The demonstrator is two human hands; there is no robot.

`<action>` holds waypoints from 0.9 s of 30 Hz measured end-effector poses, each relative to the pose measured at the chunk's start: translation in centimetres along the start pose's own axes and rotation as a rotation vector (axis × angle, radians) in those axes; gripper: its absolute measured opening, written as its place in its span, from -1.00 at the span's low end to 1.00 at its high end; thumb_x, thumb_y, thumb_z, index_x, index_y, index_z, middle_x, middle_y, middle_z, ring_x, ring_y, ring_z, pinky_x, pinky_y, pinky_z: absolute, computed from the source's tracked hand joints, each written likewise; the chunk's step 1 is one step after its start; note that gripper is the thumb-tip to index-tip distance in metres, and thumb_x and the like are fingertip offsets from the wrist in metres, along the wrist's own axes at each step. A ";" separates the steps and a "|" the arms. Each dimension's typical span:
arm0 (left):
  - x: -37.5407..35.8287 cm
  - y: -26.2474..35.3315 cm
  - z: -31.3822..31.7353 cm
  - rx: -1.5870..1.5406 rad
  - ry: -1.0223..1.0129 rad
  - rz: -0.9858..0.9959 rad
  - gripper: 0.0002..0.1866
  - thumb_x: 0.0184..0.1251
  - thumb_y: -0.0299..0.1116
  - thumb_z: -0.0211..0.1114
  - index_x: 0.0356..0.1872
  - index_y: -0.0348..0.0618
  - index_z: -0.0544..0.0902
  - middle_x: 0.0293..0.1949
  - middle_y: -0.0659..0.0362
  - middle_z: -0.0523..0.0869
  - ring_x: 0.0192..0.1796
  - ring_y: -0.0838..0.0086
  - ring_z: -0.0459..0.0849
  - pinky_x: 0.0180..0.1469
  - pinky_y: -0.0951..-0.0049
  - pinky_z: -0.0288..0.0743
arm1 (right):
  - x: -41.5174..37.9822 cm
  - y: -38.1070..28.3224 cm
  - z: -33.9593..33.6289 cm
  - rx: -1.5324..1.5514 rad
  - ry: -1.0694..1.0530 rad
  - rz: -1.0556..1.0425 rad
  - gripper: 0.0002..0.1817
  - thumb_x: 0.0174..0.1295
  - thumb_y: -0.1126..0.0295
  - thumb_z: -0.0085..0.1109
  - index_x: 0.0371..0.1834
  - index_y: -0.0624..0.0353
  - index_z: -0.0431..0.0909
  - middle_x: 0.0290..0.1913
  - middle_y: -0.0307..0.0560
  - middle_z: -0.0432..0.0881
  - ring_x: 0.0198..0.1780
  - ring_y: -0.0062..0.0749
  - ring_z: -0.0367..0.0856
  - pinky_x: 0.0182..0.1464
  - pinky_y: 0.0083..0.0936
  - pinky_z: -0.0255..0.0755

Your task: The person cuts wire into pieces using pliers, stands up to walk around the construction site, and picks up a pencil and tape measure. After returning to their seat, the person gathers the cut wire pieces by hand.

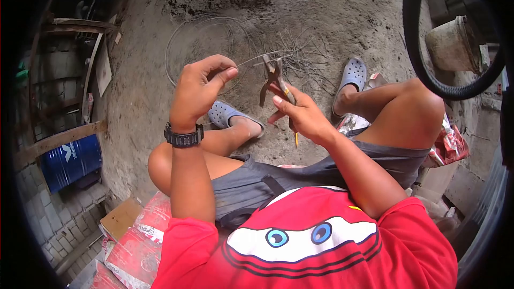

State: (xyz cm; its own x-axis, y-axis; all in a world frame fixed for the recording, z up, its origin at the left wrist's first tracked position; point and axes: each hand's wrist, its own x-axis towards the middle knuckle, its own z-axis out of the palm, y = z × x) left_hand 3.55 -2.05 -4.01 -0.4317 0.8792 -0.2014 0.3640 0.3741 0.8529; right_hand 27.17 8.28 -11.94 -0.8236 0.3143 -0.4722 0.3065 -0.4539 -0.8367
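Observation:
My left hand [198, 88], with a black watch on its wrist, pinches a thin wire [249, 61] between thumb and forefinger. The wire runs right to the open jaws of the pliers [274, 75]. My right hand [300, 111] holds the pliers by a handle, jaws pointing up and away from me; the other handle hangs apart from it. Beyond the pliers, a loose pile of cut wire pieces [305, 56] lies on the ground. A coil of wire [170, 43] rests on the ground beyond my left hand.
A dirty bucket [454, 45] stands at upper right, behind a hanging black hose [415, 37]. Blue drum [72, 163] and wooden frame [59, 142] are at left. Red and white bags [136, 254] lie at lower left. My feet flank the work area.

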 end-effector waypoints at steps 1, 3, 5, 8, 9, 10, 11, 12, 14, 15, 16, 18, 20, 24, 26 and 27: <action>0.0 0.0 -0.1 -0.010 -0.013 -0.001 -0.91 0.51 -0.45 0.42 -0.14 -0.28 0.77 -0.35 0.36 0.70 -0.29 0.71 0.57 -0.22 0.61 0.46 | 0.0 -0.3 -0.1 0.081 -0.003 -0.027 -0.32 0.64 0.09 0.14 0.71 0.09 0.24 0.51 -0.11 0.53 -0.01 -0.45 0.84 -0.43 -0.64 0.36; -0.2 0.1 -0.1 -0.020 -0.025 -0.002 -0.91 0.52 -0.45 0.41 -0.13 -0.27 0.78 -0.33 0.37 0.70 -0.28 0.71 0.57 -0.21 0.62 0.46 | -0.2 -1.0 -0.2 0.120 0.005 -0.041 -0.31 0.64 0.11 0.14 0.72 0.09 0.20 0.56 -0.12 0.46 0.06 -0.43 0.82 -0.44 -0.65 0.37; -0.3 0.2 0.1 -0.045 -0.023 0.030 -0.90 0.53 -0.45 0.41 -0.12 -0.27 0.78 -0.32 0.36 0.72 -0.27 0.72 0.58 -0.21 0.61 0.47 | -0.5 -1.5 -0.1 0.179 0.012 -0.054 -0.31 0.64 0.18 0.11 0.74 0.07 0.13 0.64 -0.09 0.38 0.22 -0.35 0.77 -0.42 -0.65 0.42; -0.3 0.1 0.1 -0.071 -0.050 0.017 -0.90 0.54 -0.45 0.41 -0.11 -0.28 0.78 -0.30 0.36 0.74 -0.26 0.72 0.59 -0.21 0.60 0.47 | -0.6 -1.6 -0.2 0.260 -0.060 -0.085 -0.33 0.64 0.19 0.10 0.72 0.08 0.16 0.64 -0.10 0.38 0.18 -0.35 0.77 -0.35 -0.61 0.48; -0.3 0.1 0.1 -0.072 -0.049 0.017 -0.90 0.54 -0.45 0.41 -0.11 -0.28 0.78 -0.30 0.36 0.74 -0.26 0.72 0.59 -0.21 0.60 0.47 | -0.6 -1.5 -0.2 0.259 -0.061 -0.085 -0.33 0.64 0.19 0.10 0.72 0.08 0.16 0.64 -0.10 0.38 0.18 -0.35 0.77 -0.35 -0.61 0.48; -0.3 0.2 0.2 -0.076 -0.036 0.025 -0.90 0.51 -0.45 0.42 -0.12 -0.28 0.79 -0.33 0.34 0.75 -0.28 0.71 0.58 -0.22 0.58 0.47 | -0.5 -1.3 -0.3 0.308 -0.089 -0.095 -0.34 0.65 0.19 0.10 0.72 0.09 0.17 0.61 -0.08 0.41 0.13 -0.39 0.77 -0.30 -0.58 0.52; -0.3 0.2 0.1 -0.080 -0.022 0.032 -0.89 0.48 -0.46 0.43 -0.13 -0.29 0.79 -0.35 0.32 0.76 -0.30 0.71 0.58 -0.24 0.56 0.46 | -0.4 -1.2 -0.3 0.357 -0.117 -0.105 -0.35 0.65 0.18 0.09 0.71 0.09 0.18 0.57 -0.06 0.45 0.08 -0.43 0.76 -0.25 -0.56 0.55; -0.4 0.2 0.1 -0.080 -0.019 0.031 -0.89 0.48 -0.46 0.43 -0.13 -0.29 0.79 -0.35 0.32 0.76 -0.30 0.71 0.58 -0.24 0.56 0.46 | -0.4 -1.0 -0.3 0.355 -0.119 -0.105 -0.35 0.65 0.18 0.09 0.71 0.09 0.18 0.57 -0.06 0.45 0.08 -0.43 0.76 -0.25 -0.56 0.55; -0.4 0.2 -0.2 -0.048 -0.058 0.011 -0.90 0.53 -0.46 0.41 -0.11 -0.28 0.78 -0.30 0.34 0.75 -0.25 0.71 0.60 -0.20 0.60 0.49 | -0.2 -0.8 -0.2 0.428 -0.142 -0.072 -0.38 0.63 0.14 0.14 0.64 0.12 0.28 0.33 -0.07 0.60 -0.10 -0.52 0.72 -0.27 -0.52 0.61; -0.3 0.1 -0.3 -0.048 -0.057 0.011 -0.90 0.53 -0.46 0.41 -0.11 -0.28 0.78 -0.30 0.34 0.75 -0.25 0.71 0.60 -0.20 0.60 0.49 | -0.2 -0.8 -0.2 0.428 -0.143 -0.072 -0.38 0.63 0.14 0.14 0.64 0.12 0.28 0.33 -0.07 0.60 -0.10 -0.52 0.72 -0.27 -0.52 0.61; -0.3 -0.1 -0.3 -0.060 -0.058 0.007 -0.91 0.53 -0.46 0.40 -0.11 -0.28 0.78 -0.30 0.34 0.75 -0.26 0.71 0.60 -0.20 0.60 0.48 | -0.2 -0.8 -0.1 0.399 -0.135 -0.072 -0.40 0.63 0.14 0.14 0.62 0.11 0.31 0.28 -0.08 0.63 -0.12 -0.54 0.69 -0.26 -0.52 0.61; -0.3 -0.1 -0.3 -0.072 -0.061 0.004 -0.91 0.53 -0.46 0.40 -0.11 -0.27 0.78 -0.31 0.34 0.75 -0.26 0.71 0.60 -0.20 0.60 0.48 | -0.2 -0.8 0.0 0.370 -0.125 -0.072 -0.43 0.63 0.15 0.14 0.60 0.10 0.34 0.23 -0.10 0.66 -0.15 -0.57 0.66 -0.26 -0.52 0.61; -0.3 0.1 -0.2 -0.078 -0.044 -0.004 -0.92 0.54 -0.47 0.40 -0.12 -0.27 0.78 -0.32 0.35 0.73 -0.27 0.71 0.59 -0.21 0.60 0.47 | -0.2 -0.8 0.1 0.284 -0.077 -0.053 -0.49 0.64 0.13 0.13 0.53 0.08 0.44 0.03 -0.17 0.71 -0.16 -0.59 0.64 -0.19 -0.54 0.57; -0.2 0.0 -0.3 -0.044 -0.044 -0.005 -0.92 0.54 -0.47 0.39 -0.12 -0.27 0.78 -0.33 0.35 0.72 -0.27 0.71 0.58 -0.21 0.60 0.47 | 0.7 1.3 0.2 -0.034 0.025 -0.193 -0.51 0.66 0.07 0.12 0.47 0.10 0.47 -0.09 -0.25 0.70 -0.29 -0.68 0.55 -0.30 -0.63 0.46; -0.1 -0.2 -0.3 0.003 -0.052 0.022 -0.89 0.55 -0.44 0.39 -0.13 -0.27 0.77 -0.34 0.36 0.71 -0.29 0.71 0.57 -0.21 0.60 0.47 | 1.2 2.1 0.0 -0.204 0.116 -0.314 -0.56 0.67 0.05 0.10 0.38 0.10 0.51 -0.19 -0.28 0.69 -0.41 -0.74 0.45 -0.41 -0.67 0.29; -0.1 -0.1 -0.3 0.003 -0.052 0.022 -0.89 0.55 -0.44 0.39 -0.13 -0.27 0.77 -0.34 0.36 0.71 -0.29 0.71 0.57 -0.21 0.60 0.47 | 1.0 1.5 0.1 -0.203 0.116 -0.315 -0.56 0.67 0.05 0.10 0.38 0.10 0.51 -0.19 -0.28 0.69 -0.41 -0.74 0.45 -0.41 -0.67 0.29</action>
State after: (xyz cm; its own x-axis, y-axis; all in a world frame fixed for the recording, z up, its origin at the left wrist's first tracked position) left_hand 3.32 -2.26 -3.99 -0.3803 0.9013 -0.2072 0.3759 0.3554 0.8558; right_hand 26.79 7.82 -13.68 -0.8366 0.5093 -0.2020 0.1452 -0.1494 -0.9781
